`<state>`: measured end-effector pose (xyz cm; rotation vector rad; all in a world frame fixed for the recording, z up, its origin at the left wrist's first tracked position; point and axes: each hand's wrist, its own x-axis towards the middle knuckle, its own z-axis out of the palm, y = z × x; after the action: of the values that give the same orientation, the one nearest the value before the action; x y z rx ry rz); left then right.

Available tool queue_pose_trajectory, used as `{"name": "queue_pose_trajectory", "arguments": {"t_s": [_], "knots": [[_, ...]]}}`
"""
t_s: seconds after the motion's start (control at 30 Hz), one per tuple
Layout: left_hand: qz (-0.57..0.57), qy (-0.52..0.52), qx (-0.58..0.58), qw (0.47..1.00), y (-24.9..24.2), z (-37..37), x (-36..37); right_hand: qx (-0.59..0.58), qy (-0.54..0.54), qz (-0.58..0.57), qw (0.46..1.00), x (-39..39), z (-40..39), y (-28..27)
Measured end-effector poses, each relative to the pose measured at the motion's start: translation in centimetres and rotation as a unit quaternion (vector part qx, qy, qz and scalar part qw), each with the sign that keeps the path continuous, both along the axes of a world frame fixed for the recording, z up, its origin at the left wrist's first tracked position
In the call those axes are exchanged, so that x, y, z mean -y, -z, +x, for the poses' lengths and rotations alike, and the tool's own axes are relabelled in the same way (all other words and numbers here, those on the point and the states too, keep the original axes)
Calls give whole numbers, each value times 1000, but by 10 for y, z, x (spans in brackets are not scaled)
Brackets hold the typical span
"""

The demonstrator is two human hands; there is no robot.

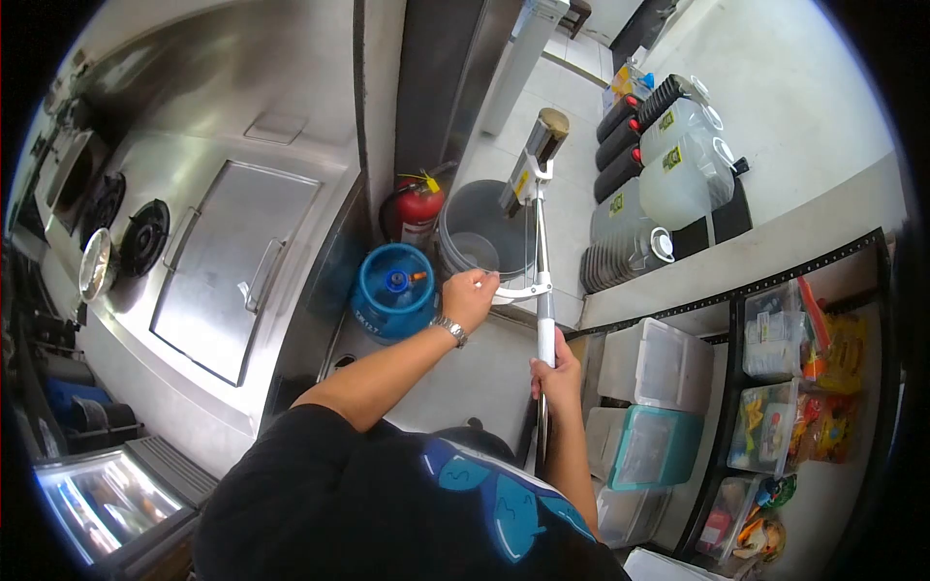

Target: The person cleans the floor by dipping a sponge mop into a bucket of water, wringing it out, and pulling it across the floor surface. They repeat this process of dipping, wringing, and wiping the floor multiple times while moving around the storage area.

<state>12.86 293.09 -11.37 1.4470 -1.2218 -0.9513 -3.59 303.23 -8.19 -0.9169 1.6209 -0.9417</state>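
Note:
A sponge mop (543, 242) with a white and silver pole runs away from my body, its squeeze head (531, 165) over the far rim of a grey bucket (477, 208). My right hand (557, 370) is wrapped round the white part of the pole. On the white squeeze lever (523, 290) that juts from the pole, my left hand (471, 298) is closed, a metal watch (451, 330) on its wrist. Cloudy liquid seems to lie at the bottom of the bucket.
A blue gas cylinder (395, 290) and a red fire extinguisher (418, 208) stand left of the bucket. Steel counter (232, 281) with stove burners fills the left. Plastic jugs (683, 169) line the right wall; shelves (731, 387) hold boxes and packets near my right arm.

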Motion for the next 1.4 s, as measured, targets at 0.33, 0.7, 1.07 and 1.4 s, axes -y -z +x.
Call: {"name": "queue_pose_trajectory", "arguments": {"t_s": [0.33, 0.7, 1.07, 1.4], "knots": [[9, 35, 6, 999, 12, -9, -12, -8, 21, 0, 1000, 14, 7, -1], [22, 53, -4, 998, 8, -8, -15, -3, 21, 3, 1000, 9, 6, -2], [-1, 53, -21, 998, 12, -7, -14, -15, 27, 6, 1000, 2, 6, -3], [-70, 65, -92, 991, 17, -5, 62, -3, 30, -16, 999, -1, 4, -10]]}}
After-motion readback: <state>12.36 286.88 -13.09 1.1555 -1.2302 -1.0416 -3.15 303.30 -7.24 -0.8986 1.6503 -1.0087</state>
